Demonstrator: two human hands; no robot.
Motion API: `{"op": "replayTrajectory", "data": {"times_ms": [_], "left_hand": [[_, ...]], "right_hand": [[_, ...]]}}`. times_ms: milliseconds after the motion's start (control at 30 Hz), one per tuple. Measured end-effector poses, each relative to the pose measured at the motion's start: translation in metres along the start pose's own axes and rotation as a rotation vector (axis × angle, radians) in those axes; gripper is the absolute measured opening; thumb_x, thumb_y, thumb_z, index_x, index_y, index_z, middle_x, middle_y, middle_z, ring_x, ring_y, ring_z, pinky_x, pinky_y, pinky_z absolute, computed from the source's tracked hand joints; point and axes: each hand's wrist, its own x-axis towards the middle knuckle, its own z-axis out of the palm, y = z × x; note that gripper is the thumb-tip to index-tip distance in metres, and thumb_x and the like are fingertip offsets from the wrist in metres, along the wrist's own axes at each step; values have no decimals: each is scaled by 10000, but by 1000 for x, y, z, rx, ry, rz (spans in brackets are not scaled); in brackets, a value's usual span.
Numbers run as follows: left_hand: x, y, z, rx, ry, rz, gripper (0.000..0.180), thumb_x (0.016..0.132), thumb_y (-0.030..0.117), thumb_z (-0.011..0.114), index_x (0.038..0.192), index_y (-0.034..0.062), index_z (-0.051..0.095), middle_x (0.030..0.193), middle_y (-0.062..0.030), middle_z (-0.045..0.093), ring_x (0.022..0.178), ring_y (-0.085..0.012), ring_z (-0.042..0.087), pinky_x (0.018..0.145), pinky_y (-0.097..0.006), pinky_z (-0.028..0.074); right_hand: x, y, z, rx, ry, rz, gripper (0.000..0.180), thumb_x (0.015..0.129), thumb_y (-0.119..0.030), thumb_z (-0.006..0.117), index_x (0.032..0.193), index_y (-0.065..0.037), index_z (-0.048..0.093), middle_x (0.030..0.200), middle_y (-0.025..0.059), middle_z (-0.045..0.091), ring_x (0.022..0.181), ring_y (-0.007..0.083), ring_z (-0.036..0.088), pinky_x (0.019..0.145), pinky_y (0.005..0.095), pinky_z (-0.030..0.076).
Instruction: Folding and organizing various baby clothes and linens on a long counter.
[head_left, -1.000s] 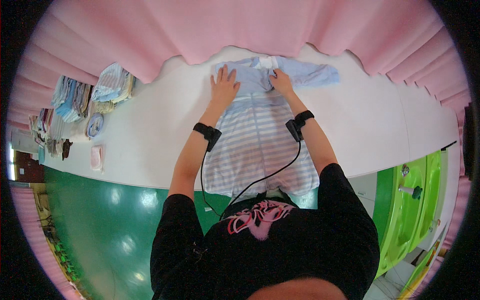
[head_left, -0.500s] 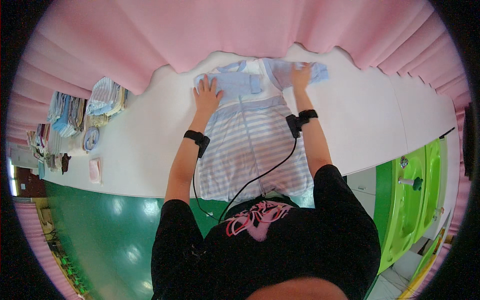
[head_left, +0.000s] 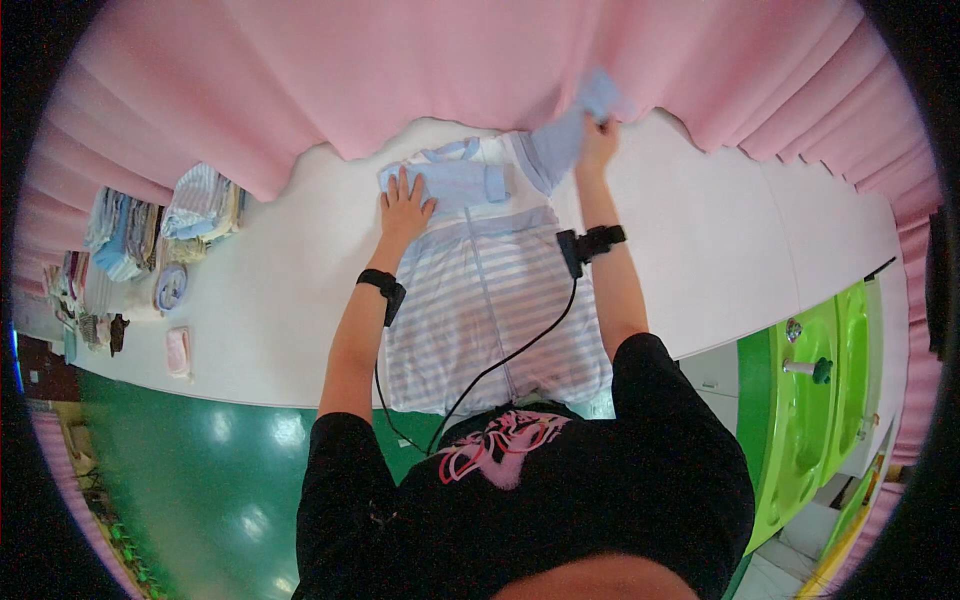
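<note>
A blue-and-white striped baby garment with a long front zipper lies spread on the white table, its neck at the far side. One pale blue sleeve is folded inward across the chest. My left hand rests on that folded sleeve with its fingers spread. Gripped in my right hand is the other sleeve, lifted off the table, its cuff blurred by motion against the curtain. Both my wrists carry black strapped devices, and a cable trails over the garment.
Stacks of folded clothes stand at the far left of the white table, with a small pink folded cloth nearer its front edge. A pink curtain hangs along the back. A green sink is at the right.
My right hand has taken hold of the outstretched sleeve and raised it off the table. My left hand stays spread on the folded sleeve.
</note>
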Motion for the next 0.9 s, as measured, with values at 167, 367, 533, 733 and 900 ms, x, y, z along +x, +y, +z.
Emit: {"op": "replayTrajectory", "data": {"times_ms": [167, 367, 533, 733, 900], "left_hand": [[20, 22, -13, 17, -141, 49, 509, 800, 347, 394, 1235, 103, 289, 1321, -162, 123, 1193, -358, 163, 919, -489, 221], [29, -20, 16, -572, 89, -81, 464, 782, 250, 429, 1196, 61, 339, 1275, -174, 241, 1181, -320, 226, 912, -482, 244], [4, 47, -40, -264, 116, 193, 467, 777, 281, 446, 1191, 84, 354, 1254, -174, 280, 1150, -315, 281, 907, -500, 232], [4, 32, -32, -197, -13, 299, 428, 793, 290, 439, 1168, 94, 374, 1224, -163, 327, 1122, -287, 325, 888, -496, 257], [-58, 4, -104, -804, 100, -193, 327, 785, 248, 477, 1016, 18, 504, 975, -163, 527, 930, -261, 500, 805, -322, 379]], "right_hand": [[-96, -19, 48, -573, -818, -835, 402, 709, -219, 551, 1076, -91, 451, 1137, 118, 416, 1052, 279, 382, 854, 442, 313], [-121, 1, 41, -778, -1297, -643, 478, 774, -401, 423, 1181, -156, 373, 1278, 86, 277, 1193, 259, 218, 910, 561, 152], [-99, 1, 24, -1021, -921, -706, 505, 779, -448, 380, 1199, -168, 356, 1287, 63, 266, 1201, 248, 198, 907, 571, 137], [-91, 29, 13, -1246, -906, -616, 541, 767, -490, 362, 1210, -180, 338, 1295, 46, 247, 1211, 256, 159, 903, 578, 139], [-67, 19, 4, -1126, -1050, -351, 575, 742, -468, 431, 1203, -136, 336, 1284, 87, 260, 1195, 265, 208, 900, 548, 199]]}}
